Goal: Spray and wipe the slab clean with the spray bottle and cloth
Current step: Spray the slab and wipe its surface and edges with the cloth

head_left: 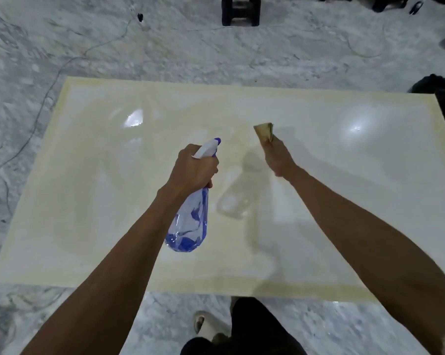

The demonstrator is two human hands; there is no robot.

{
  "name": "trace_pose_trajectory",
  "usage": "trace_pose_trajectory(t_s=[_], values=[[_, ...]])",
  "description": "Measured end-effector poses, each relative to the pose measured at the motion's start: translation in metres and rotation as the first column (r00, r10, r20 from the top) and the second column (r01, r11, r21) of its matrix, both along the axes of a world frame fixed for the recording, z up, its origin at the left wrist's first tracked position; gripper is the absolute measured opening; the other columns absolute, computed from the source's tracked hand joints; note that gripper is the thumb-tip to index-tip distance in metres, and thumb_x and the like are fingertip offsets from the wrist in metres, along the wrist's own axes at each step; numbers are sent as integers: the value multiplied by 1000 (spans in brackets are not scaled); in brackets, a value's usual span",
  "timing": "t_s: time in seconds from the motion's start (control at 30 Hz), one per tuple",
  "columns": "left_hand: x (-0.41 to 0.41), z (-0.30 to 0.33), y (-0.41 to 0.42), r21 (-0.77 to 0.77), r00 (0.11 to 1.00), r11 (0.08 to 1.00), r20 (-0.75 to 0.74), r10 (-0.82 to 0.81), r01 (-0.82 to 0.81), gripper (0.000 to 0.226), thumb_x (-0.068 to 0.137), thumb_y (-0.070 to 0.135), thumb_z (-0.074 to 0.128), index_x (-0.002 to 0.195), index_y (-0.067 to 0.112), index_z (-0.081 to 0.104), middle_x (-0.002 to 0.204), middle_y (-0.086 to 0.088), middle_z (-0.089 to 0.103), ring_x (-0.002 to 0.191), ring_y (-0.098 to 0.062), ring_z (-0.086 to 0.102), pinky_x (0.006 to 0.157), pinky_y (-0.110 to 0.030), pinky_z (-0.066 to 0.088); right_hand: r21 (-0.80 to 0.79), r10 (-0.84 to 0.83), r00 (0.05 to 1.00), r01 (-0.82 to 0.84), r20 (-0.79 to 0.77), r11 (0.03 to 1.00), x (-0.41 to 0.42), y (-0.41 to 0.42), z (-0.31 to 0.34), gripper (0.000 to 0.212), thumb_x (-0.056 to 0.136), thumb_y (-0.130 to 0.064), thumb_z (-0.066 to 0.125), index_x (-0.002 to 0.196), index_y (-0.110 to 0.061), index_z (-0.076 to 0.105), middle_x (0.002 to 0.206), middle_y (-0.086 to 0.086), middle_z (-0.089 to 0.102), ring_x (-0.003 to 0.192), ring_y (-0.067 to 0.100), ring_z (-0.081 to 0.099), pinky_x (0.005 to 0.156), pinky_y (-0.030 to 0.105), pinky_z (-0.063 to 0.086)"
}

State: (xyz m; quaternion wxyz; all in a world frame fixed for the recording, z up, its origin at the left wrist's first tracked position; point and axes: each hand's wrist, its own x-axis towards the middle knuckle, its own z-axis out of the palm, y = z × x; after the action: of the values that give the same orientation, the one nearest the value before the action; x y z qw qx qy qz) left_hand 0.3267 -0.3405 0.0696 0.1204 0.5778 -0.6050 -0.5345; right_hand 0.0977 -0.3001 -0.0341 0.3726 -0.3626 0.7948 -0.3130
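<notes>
Cream slab [88, 201] lies flat on the marble floor [62, 42] in front of you. Your left hand [194, 167] holds the spray bottle [190, 224] over mid-slab, fingers wrapped round its neck, nozzle forward. Your right hand [279, 156] fingers pinch the folded cloth [264, 131], beyond the fingers, over the slab.

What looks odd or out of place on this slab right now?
Nothing stands out. The slab lies flat and unbroken. The left hand holds the spray bottle above it; the right hand holds the cloth. No spill is visible, only glare.
</notes>
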Motion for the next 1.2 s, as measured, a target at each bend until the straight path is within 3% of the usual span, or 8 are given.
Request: trace_pose_trajectory(t_s=[0.17, 0.3, 0.43, 0.67, 0.8, 1.03, 1.1, 1.2], values=[[-7, -35, -57, -21, 992, 998, -114, 61, -64, 25, 94, 14, 55, 87, -8, 66, 77, -16, 66, 41, -19, 54, 55, -35, 53, 186, 311, 826, -252, -469, 950, -62, -144, -44, 39, 107, -28, 27, 143, -16, 37, 143, 14, 46, 132, 37, 44, 107, 55, 31], [-9, -56, -79, -53, 995, 997, -79, 54, -58, 27, 93, 12, 53, 86, -11, 66, 76, -15, 65, 46, -22, 55, 50, -32, 52, 542, 606, 662, -341, -442, 768, -54, -177, -102, 58, 105, -46, 21, 158, -32, 1, 167, 8, -6, 154, 32, -4, 120, 60, 2], [8, -59, -70, -72, 999, 997, -40, 7, -10, 24, 89, 12, 53, 84, -8, 66, 79, -17, 68, 55, -30, 60, 52, -33, 55, 484, 547, 663, -303, -511, 821, -14, -120, -132, 62, 103, -53, 24, 157, -38, -4, 166, 4, -16, 153, 28, -17, 119, 56, -14], [55, -38, 4, 37, 997, 998, -61, -41, 43, 26, 90, 13, 57, 87, -11, 66, 77, -18, 65, 37, -17, 52, 47, -26, 50, 384, 522, 753, -379, -400, 842, 82, 52, -117, 66, 99, -51, 30, 157, -40, 0, 167, 2, -10, 153, 29, -12, 121, 59, -3], [90, -30, 59, 50, 995, 996, -71, -68, 72, 28, 86, 13, 55, 88, -13, 65, 78, -19, 66, 38, -19, 52, 48, -26, 48, 470, 591, 695, -394, -409, 790, 148, 169, -117, 73, 87, -66, -2, 155, -39, -6, 164, 4, -19, 153, 32, -11, 118, 54, -13], [111, -24, 102, 98, 987, 986, -100, -128, 138, 15, 92, 6, 54, 83, 0, 64, 74, -14, 64, 35, -17, 50, 47, -25, 47, 428, 460, 877, -366, -137, 826, 192, 228, -81, 79, 91, -75, 8, 157, -33, 19, 168, 5, 6, 154, 22, 9, 121, 49, 7], [108, -20, 91, 75, 987, 989, -111, -119, 128, 21, 89, 12, 56, 81, -6, 64, 73, -14, 65, 36, -17, 52, 48, -26, 48, 227, 217, 975, -223, 51, 948, 172, 203, -42, 72, 94, -72, 29, 141, -22, 50, 147, 17, 50, 124, 19, 50, 102, 35, 40], [99, -13, 59, -11, 988, 993, -98, -119, 119, 28, 85, 15, 57, 84, -12, 65, 69, -12, 66, 38, -17, 55, 50, -27, 50, 137, -42, 994, 28, 101, 990, 128, 151, -1, 44, 107, -36, 36, 133, -7, 56, 114, 9, 61, 99, 20, 57, 67, 15, 43]])
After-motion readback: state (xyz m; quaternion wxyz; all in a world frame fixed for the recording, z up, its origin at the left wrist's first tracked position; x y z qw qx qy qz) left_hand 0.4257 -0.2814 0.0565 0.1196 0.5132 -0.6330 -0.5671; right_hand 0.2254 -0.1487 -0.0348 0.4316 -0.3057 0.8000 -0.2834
